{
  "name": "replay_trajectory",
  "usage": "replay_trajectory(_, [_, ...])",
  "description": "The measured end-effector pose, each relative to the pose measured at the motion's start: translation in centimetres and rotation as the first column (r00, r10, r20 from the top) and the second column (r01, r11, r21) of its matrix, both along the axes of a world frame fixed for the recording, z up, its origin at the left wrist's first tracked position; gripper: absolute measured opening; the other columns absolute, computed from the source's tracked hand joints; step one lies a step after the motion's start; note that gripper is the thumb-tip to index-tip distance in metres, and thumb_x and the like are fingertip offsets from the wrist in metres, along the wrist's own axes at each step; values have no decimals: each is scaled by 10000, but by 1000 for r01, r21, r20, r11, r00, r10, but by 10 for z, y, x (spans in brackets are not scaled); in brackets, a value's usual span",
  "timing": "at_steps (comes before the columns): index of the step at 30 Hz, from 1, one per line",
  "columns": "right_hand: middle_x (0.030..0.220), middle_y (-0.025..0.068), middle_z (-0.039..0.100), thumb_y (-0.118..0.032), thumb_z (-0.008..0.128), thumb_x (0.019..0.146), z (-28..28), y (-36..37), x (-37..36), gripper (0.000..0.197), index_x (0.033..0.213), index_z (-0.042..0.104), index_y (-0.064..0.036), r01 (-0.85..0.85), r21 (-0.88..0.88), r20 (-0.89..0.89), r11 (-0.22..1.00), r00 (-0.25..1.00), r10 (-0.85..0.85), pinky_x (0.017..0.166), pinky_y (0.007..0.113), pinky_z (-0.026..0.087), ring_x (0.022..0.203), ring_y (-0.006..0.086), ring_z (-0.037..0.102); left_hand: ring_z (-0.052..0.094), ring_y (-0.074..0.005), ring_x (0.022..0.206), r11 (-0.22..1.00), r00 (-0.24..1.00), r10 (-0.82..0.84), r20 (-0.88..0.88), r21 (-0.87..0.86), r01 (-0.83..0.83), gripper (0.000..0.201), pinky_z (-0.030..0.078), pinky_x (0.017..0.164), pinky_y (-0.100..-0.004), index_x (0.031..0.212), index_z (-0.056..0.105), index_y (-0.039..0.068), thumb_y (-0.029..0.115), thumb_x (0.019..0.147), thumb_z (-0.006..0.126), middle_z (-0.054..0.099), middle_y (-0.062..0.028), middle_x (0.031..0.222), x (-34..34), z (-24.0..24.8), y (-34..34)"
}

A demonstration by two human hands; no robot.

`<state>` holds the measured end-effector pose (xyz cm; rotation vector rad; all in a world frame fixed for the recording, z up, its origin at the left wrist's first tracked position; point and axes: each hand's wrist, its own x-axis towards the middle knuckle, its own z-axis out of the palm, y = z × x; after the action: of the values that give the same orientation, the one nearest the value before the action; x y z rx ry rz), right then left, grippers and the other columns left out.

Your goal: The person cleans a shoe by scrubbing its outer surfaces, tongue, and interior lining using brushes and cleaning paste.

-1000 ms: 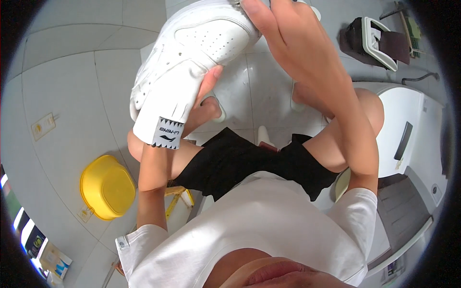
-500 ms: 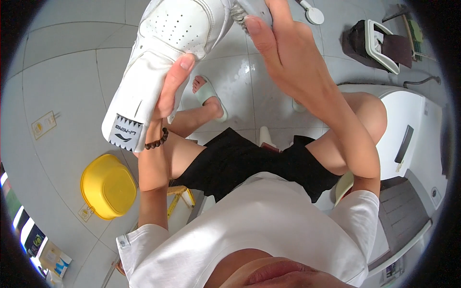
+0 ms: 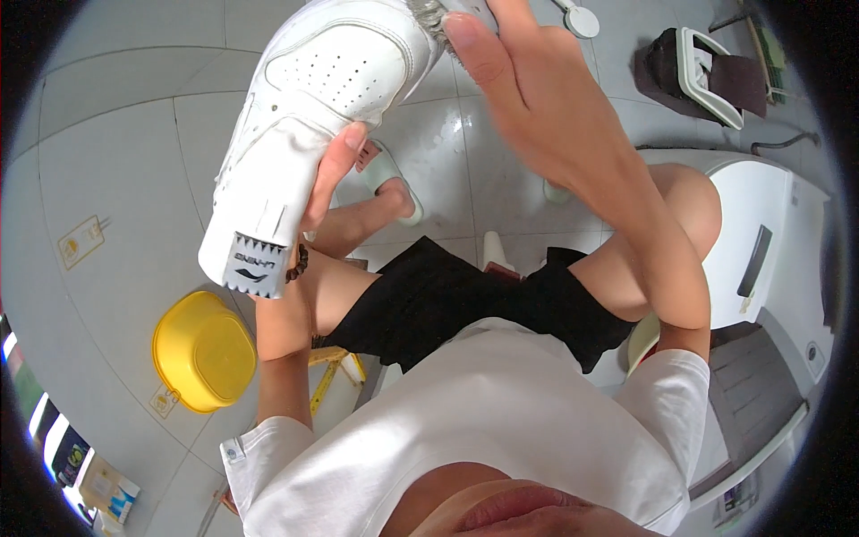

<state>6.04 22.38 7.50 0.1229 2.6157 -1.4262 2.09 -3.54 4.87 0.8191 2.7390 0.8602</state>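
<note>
A white sneaker (image 3: 335, 67) with a perforated toe is raised in front of me at the upper left, its tongue with a grey label hanging down toward me. My left hand (image 3: 333, 174) grips it from below, thumb pressed on its upper; the other fingers are hidden behind the shoe. In my right hand (image 3: 559, 103) is a scrubbing brush (image 3: 429, 20) with grey bristles. Those bristles touch the edge of the sneaker near the toe. The far part of the brush runs out of the top of the picture.
On the tiled floor at left stands a yellow basin (image 3: 201, 353). A white washing machine (image 3: 747, 233) is close on my right. Farther off at the upper right are a lined bin (image 3: 693, 76) and a white round-headed object (image 3: 582, 22). Beneath me is a stool (image 3: 327, 385).
The sneaker has tilted slightly, its tongue end swinging right and a little lower. The brush has shifted slightly left along the shoe's edge, with my right hand following.
</note>
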Motion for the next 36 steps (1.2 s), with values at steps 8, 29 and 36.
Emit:
replay_trajectory(8, [540,263,519,-302,512,1074,-8,2,2,352,1044,441,42,-38,46,-66,998,997,41,472,513,437,509,477,581,674,-284,1084,956,1000,24,-16,292,-18,540,524,956,-397,1263,677,70,238,769,820,721,-131,1156,11,-16,1])
replay_trajectory(29, [586,266,536,-303,498,1079,5,-6,-2,350,1101,434,41,-7,-38,75,999,997,9,498,516,450,559,464,610,677,-234,1062,995,980,7,-197,99,13,426,520,962,-334,1236,672,-68,179,889,691,719,-126,1160,19,-24,-14])
replay_trajectory(36, [590,277,535,-287,497,1079,6,-3,-1,317,1099,439,24,41,10,-59,999,997,-41,511,548,439,573,509,588,683,-285,1014,933,986,143,85,322,-163,724,545,917,-416,1209,730,161,237,515,922,738,-52,1087,9,-2,8])
